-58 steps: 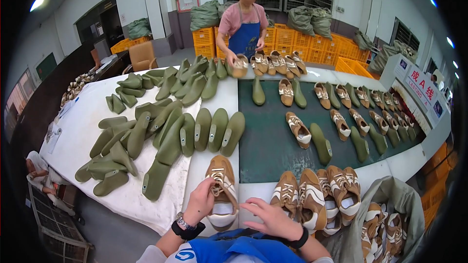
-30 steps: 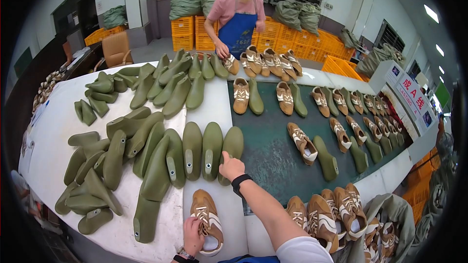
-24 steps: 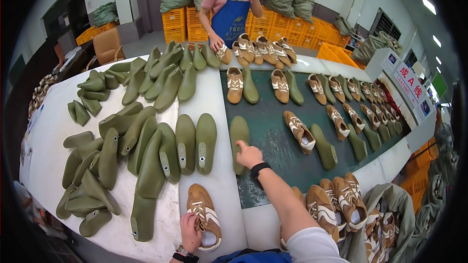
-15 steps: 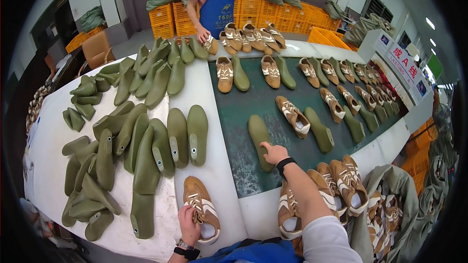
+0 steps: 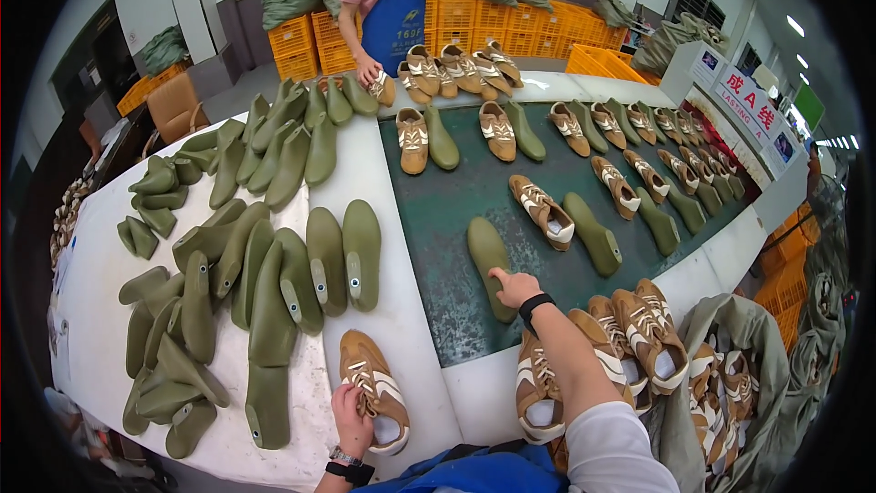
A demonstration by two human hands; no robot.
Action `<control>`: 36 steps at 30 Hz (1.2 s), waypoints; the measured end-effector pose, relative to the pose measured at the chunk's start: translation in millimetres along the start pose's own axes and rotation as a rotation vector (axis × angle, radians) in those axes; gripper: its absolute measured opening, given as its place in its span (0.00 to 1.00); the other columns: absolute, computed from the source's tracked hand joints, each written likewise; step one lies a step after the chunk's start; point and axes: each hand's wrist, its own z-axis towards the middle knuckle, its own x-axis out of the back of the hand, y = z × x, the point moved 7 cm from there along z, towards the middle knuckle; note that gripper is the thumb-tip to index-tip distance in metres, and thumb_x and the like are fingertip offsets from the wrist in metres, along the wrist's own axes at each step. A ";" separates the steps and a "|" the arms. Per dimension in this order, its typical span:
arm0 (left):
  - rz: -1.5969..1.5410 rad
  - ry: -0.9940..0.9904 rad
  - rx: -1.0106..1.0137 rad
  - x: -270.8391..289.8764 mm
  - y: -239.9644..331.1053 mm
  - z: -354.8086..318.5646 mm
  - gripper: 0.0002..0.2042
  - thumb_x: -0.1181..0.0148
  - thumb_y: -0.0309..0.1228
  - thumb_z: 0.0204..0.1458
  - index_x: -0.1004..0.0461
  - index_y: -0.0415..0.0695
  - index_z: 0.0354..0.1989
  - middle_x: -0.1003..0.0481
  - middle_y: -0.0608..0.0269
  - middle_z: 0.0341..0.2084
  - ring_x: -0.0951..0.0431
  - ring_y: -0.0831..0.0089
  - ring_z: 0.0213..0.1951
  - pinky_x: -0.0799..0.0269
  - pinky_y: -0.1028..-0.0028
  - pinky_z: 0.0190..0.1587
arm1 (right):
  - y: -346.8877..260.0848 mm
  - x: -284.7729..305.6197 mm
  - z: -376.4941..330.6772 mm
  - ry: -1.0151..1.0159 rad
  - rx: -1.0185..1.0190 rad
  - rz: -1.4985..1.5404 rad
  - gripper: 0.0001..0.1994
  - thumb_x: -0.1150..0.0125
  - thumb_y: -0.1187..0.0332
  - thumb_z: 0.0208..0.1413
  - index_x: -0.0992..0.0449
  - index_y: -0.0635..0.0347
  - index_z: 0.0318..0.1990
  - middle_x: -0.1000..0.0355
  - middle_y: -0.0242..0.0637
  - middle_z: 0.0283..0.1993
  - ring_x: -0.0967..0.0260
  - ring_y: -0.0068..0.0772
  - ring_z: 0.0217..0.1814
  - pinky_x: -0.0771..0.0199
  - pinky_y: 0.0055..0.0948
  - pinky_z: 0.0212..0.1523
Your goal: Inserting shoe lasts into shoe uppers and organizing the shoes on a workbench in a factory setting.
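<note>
On the pale table strip in front of me lies a brown sneaker (image 5: 369, 358) with white stripes, toe pointing away. My left hand (image 5: 352, 418) grips its left side near the laces and collar, fingers closed. An olive-green shoe last (image 5: 485, 251) lies on the near part of the dark green belt (image 5: 465, 329). My right hand (image 5: 516, 290) holds it near its close end, the thumb side on top and the other fingers mostly hidden. Just beyond, another brown sneaker (image 5: 541, 210) and a green last (image 5: 593, 236) lie side by side on the belt.
Many green lasts (image 5: 269, 347) are heaped on the white table at left. Brown sneakers (image 5: 630, 347) line the near right edge beside a grey-green sack (image 5: 739, 347) of shoes. Across the belt, a co-worker in a blue apron (image 5: 392, 27) touches a sneaker. Orange crates (image 5: 520, 23) stand behind.
The view has shifted slightly, so the far belt and the co-worker appear a little further left. Both my hands keep the same hold on the sneaker and the last.
</note>
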 end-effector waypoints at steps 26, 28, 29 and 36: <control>-0.377 -0.040 -0.045 -58.8 64.1 74.3 0.27 0.45 0.19 0.44 0.42 0.41 0.56 0.37 0.54 0.50 0.36 0.63 0.53 0.37 0.69 0.54 | -186.7 -10.1 -217.5 -0.025 0.725 0.181 0.14 0.46 0.62 0.51 0.30 0.52 0.44 0.29 0.43 0.34 0.29 0.49 0.31 0.28 0.43 0.30; -0.541 -0.152 0.035 -55.0 79.0 85.1 0.29 0.42 0.23 0.45 0.44 0.42 0.58 0.40 0.52 0.54 0.39 0.61 0.57 0.39 0.67 0.56 | -168.5 3.0 -210.2 0.115 0.589 0.154 0.10 0.48 0.65 0.51 0.29 0.54 0.40 0.29 0.43 0.31 0.29 0.49 0.30 0.29 0.44 0.29; -0.584 -0.209 0.096 -57.3 74.1 88.5 0.29 0.42 0.26 0.46 0.45 0.42 0.59 0.41 0.50 0.56 0.40 0.60 0.58 0.39 0.66 0.56 | -161.2 11.7 -205.6 0.206 0.632 0.294 0.10 0.48 0.65 0.49 0.27 0.56 0.38 0.28 0.46 0.30 0.29 0.49 0.32 0.28 0.44 0.31; 0.373 -0.245 -0.034 -78.3 -25.1 86.7 0.29 0.44 0.47 0.48 0.38 0.49 0.58 0.45 0.51 0.60 0.49 0.50 0.62 0.51 0.49 0.59 | -114.8 87.3 -139.0 0.158 0.396 0.409 0.21 0.37 0.52 0.43 0.26 0.61 0.36 0.26 0.49 0.31 0.27 0.49 0.36 0.28 0.38 0.37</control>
